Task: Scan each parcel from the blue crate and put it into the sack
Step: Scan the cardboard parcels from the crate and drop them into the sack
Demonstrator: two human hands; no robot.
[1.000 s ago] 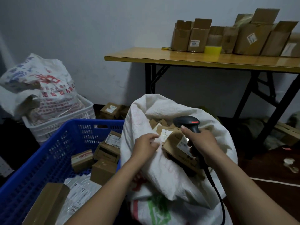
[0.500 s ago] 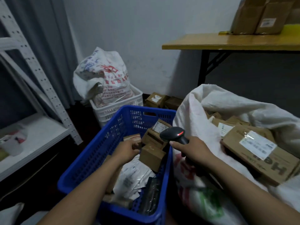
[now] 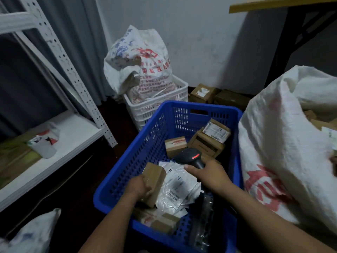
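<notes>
The white woven sack [image 3: 284, 143] stands just right of the blue perforated plastic crate [image 3: 200, 105]. In the crate's near left, the left hand [image 3: 136, 187] grips a brown cardboard parcel [image 3: 155, 177]. It is best lifted clear, label turned toward the black handheld scanner [image 3: 189, 157] that the right hand [image 3: 209, 177] clasps above the crate's middle.

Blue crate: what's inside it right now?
The blue crate holds several cardboard boxes, white mailer bags and a dark packet. The left hand grips a brown box; the right hand holds the scanner above. Anything beneath that layer is covered.
</notes>
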